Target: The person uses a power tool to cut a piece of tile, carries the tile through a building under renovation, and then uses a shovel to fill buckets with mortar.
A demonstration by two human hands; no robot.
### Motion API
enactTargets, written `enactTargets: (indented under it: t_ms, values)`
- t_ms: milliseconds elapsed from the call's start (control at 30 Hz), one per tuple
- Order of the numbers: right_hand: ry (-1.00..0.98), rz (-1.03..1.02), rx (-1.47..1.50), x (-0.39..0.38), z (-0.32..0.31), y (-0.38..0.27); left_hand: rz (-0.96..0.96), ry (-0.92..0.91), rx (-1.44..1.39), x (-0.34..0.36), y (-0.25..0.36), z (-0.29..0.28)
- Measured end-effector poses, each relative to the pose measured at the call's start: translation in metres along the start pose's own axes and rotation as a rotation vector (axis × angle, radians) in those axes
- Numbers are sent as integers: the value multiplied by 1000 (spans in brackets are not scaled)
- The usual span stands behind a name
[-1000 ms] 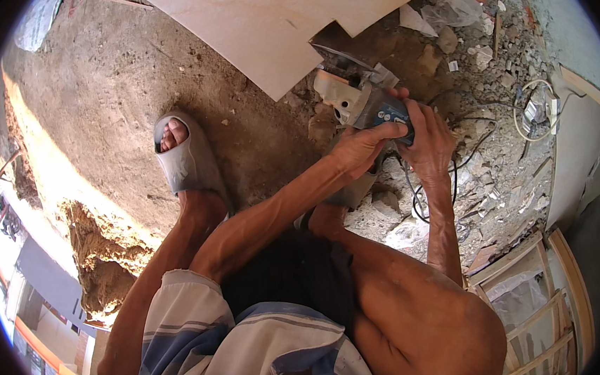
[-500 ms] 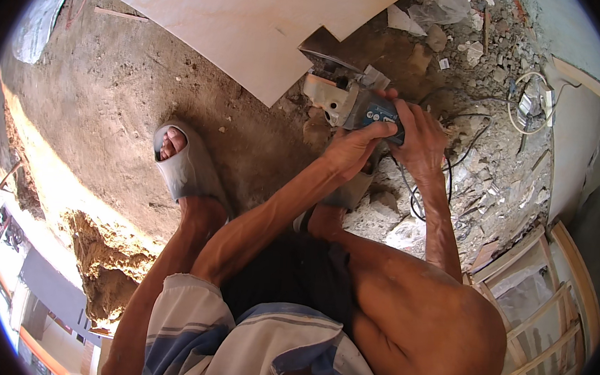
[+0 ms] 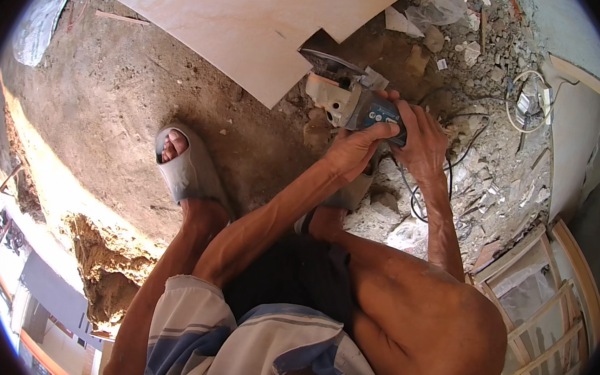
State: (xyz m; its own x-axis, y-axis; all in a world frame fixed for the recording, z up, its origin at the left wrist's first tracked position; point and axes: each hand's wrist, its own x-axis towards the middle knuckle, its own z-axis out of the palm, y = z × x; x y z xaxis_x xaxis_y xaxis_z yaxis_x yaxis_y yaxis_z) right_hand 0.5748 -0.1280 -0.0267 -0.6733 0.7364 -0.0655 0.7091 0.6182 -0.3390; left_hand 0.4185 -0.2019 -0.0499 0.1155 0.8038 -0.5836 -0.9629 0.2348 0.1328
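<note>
Power cutter in both hands, low over the floor, and look at the slant on it: long axis running from lower right to upper left, back end between the two grips, front end pointing up and away from the body. Out on its far side, just beyond the grips, stands the disc, seen nearly edge-on, its leading end right at the notch in the pale slab; touching or just short, can't tell from here.

Left grip is closed on the near side of the cutter, thumb laid across the top, the other fingers mostly hidden. Right grip wraps the back end from the opposite side, fingers bent round it.

Dark cord loops just below the right grip. Rubble spreads out to the right of it, with a coil of pale cable farther off. And well left of the left grip, there's a grey slipper flat on the floor, toes pointing up towards the slab.
</note>
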Motion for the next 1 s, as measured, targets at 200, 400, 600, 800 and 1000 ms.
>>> enactTargets:
  t_ms: [200, 400, 600, 800, 1000]
  values:
    - [7, -9, -6, -1, -1, -2, 0, -2, 0, -2, 0, 0]
    - [21, -7, -2, -2, 3, -3, 3, 3, 11, -2, -1, -5]
    - [16, 3, 0, 1, 3, -5, -9, 21, 20, -2, 1, -4]
    - [6, 1, 10, -1, 3, -3, -10, 21, 26, -1, 0, -4]
    - [10, -5, 9, 0, 2, -3, -9, 30, 17, -2, -2, -4]
